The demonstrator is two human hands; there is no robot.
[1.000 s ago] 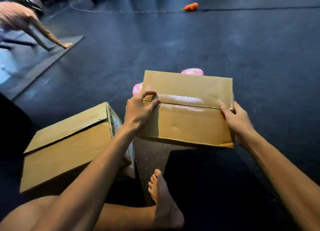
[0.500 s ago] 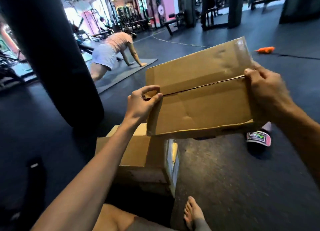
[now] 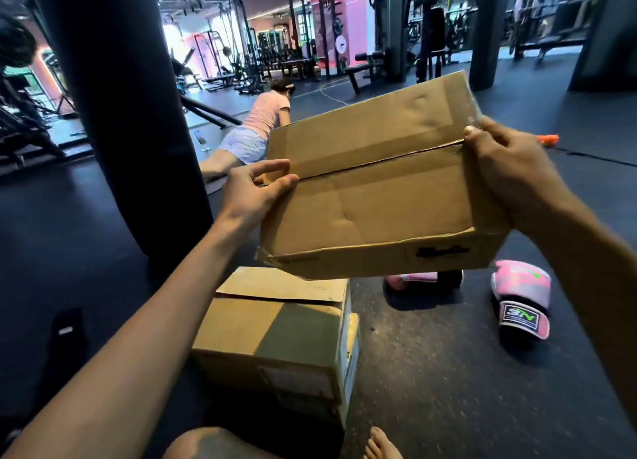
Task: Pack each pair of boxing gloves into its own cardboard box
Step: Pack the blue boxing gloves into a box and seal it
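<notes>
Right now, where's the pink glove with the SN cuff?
Head view, lower right: the pink glove lies on the dark floor, right of the lower box and below the held box's right end.

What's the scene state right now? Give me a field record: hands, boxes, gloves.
held_box: brown cardboard box, in the air, tilted, top flaps shut along a centre seam
left: left hand grips the box's left end at the seam
right: right hand grips its right end
floor_box: second brown cardboard box, flaps down, below the held one
gloves: pink boxing glove with black cuff lies unpacked on the dark floor; second pink glove partly hidden behind the held box
</notes>
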